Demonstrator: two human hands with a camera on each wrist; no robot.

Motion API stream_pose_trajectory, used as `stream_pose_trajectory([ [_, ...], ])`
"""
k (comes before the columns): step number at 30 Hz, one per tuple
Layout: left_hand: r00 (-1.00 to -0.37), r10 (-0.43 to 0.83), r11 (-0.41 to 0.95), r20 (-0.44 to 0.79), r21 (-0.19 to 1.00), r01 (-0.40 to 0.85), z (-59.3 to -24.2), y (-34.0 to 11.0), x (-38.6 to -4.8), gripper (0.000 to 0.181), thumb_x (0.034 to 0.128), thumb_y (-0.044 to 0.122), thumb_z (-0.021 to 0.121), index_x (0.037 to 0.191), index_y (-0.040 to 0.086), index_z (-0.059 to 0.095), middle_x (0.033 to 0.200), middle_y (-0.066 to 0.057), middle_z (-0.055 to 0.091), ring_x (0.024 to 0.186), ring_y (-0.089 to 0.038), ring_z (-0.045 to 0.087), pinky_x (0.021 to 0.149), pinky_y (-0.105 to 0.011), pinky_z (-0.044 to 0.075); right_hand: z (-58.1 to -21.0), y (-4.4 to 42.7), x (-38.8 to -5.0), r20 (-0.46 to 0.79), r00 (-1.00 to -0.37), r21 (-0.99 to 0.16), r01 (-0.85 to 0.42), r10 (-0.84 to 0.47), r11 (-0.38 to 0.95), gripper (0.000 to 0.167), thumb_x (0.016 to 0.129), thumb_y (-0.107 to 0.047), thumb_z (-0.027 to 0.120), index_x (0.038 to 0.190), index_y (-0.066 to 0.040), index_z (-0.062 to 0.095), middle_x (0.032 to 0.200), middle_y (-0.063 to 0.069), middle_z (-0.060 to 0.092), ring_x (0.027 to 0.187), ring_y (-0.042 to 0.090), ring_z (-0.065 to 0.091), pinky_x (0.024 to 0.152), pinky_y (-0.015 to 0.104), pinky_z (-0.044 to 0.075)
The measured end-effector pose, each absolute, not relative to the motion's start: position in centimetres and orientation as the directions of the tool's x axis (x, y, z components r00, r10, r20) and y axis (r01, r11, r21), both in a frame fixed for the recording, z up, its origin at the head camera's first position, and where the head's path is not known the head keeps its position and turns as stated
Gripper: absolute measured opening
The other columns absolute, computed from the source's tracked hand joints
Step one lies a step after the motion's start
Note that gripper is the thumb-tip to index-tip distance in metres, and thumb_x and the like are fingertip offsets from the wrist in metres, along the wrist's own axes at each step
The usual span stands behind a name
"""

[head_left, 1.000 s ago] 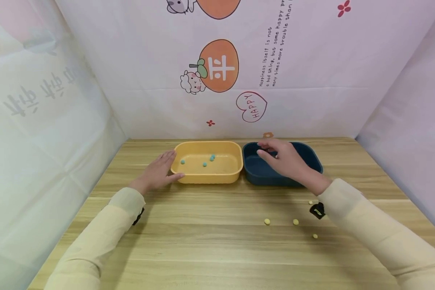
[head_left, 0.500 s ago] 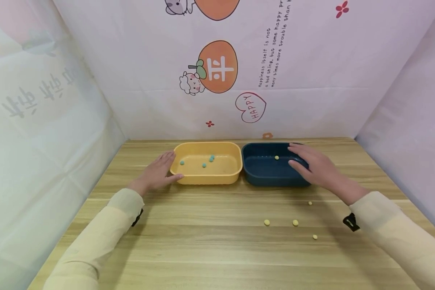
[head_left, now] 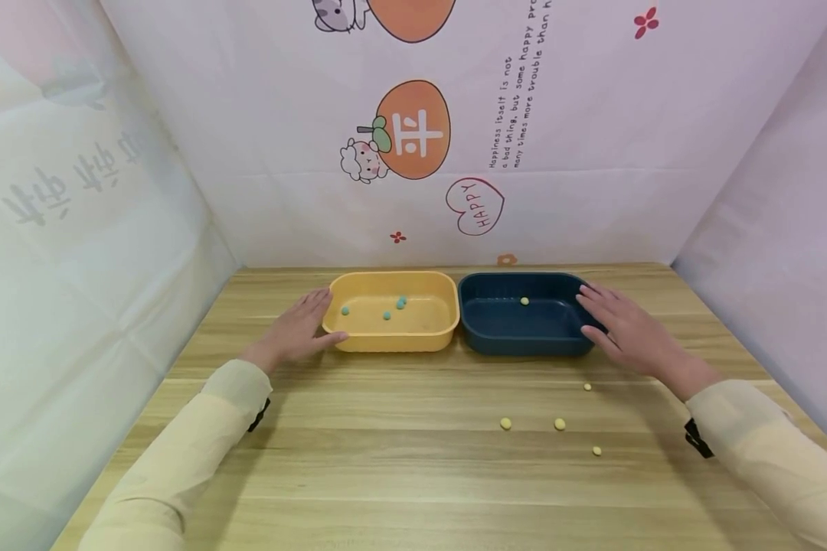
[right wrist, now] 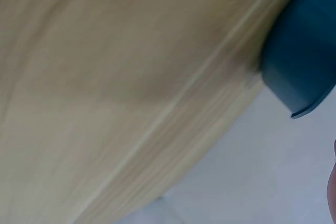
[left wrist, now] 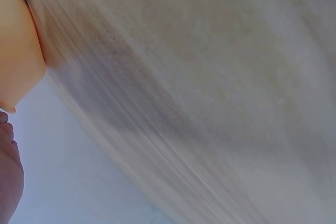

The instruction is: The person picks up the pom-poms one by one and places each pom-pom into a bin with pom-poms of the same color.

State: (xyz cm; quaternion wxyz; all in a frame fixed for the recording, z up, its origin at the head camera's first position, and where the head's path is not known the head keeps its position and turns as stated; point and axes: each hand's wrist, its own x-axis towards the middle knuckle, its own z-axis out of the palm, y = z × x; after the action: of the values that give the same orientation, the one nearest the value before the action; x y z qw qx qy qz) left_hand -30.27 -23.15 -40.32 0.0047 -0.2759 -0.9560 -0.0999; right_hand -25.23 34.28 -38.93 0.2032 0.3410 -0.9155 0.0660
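The left hand [head_left: 296, 327], fingers relaxed, lies at the left end of the yellow tub [head_left: 396, 343], four blue beads [head_left: 387, 315] inside. Along the worktop's back edge, the blue tub [head_left: 531, 347] holds one yellow bead [head_left: 524, 301]. Four loose beads [head_left: 560, 424] lie before it with open room around, calling for a fine pinch. The right hand [head_left: 627, 330], fingers extended, lies at its right end; steadying seems the step.

White fabric back wall [head_left: 289, 222], orange fruit print [head_left: 413, 130], red HAPPY heart [head_left: 475, 207], pale side walls [head_left: 76, 306], wood-grain tabletop [head_left: 386, 482]
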Motion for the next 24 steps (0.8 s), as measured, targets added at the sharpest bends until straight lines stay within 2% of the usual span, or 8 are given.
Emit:
stream_pose_trajectory([
  [7, -0.840, 0.534, 0.815, 0.096, 0.207, 0.541, -40.2, -23.5, -30.1, 0.095, 0.0954, 0.062, 0.044, 0.154, -0.004, 0.008, 0.161, -0.017, 0.005, 0.147, -0.032, 0.006, 0.118, -0.043, 0.005, -40.1, 35.8, -25.5, 0.380, -0.702, 0.028, -0.642, -0.603, 0.766, 0.054, 0.101, -0.025, 0.053, 0.139, 0.012, 0.043, 0.144, 0.031, 0.039, 0.136, 0.042, 0.034, 0.118, 0.035, 0.012],
  [15, -0.817, 0.552, 0.790, 0.166, 0.210, 0.576, -39.4, -23.5, -29.4, 0.095, 0.0947, 0.060, 0.047, 0.156, 0.003, 0.003, 0.161, -0.014, 0.002, 0.147, -0.029, 0.004, 0.118, -0.040, 0.003, -41.2, 37.2, -25.6, 0.353, -0.708, 0.052, -0.639, -0.612, 0.768, 0.054, 0.102, -0.023, 0.052, 0.141, 0.012, 0.039, 0.145, 0.032, 0.037, 0.138, 0.040, 0.032, 0.118, 0.033, 0.009],
  [19, -0.769, 0.593, 0.753, 0.237, 0.173, 0.634, -38.9, -22.9, -28.9, 0.095, 0.0943, 0.060, 0.049, 0.156, 0.003, 0.004, 0.161, -0.017, 0.007, 0.147, -0.031, 0.007, 0.118, -0.039, 0.004, -41.4, 37.4, -25.6, 0.337, -0.713, 0.054, -0.638, -0.615, 0.768, 0.054, 0.101, -0.021, 0.052, 0.142, 0.012, 0.039, 0.145, 0.033, 0.036, 0.138, 0.041, 0.031, 0.118, 0.033, 0.009],
  [24, -0.673, 0.675, 0.673, 0.304, 0.121, 0.730, -38.2, -21.2, -27.9, 0.094, 0.0945, 0.058, 0.051, 0.155, 0.000, 0.007, 0.160, -0.018, 0.011, 0.146, -0.032, 0.010, 0.118, -0.042, 0.007, -41.5, 37.4, -25.5, 0.330, -0.722, 0.043, -0.632, -0.608, 0.774, 0.053, 0.102, -0.020, 0.051, 0.142, 0.012, 0.039, 0.144, 0.033, 0.037, 0.136, 0.042, 0.033, 0.118, 0.037, 0.011],
])
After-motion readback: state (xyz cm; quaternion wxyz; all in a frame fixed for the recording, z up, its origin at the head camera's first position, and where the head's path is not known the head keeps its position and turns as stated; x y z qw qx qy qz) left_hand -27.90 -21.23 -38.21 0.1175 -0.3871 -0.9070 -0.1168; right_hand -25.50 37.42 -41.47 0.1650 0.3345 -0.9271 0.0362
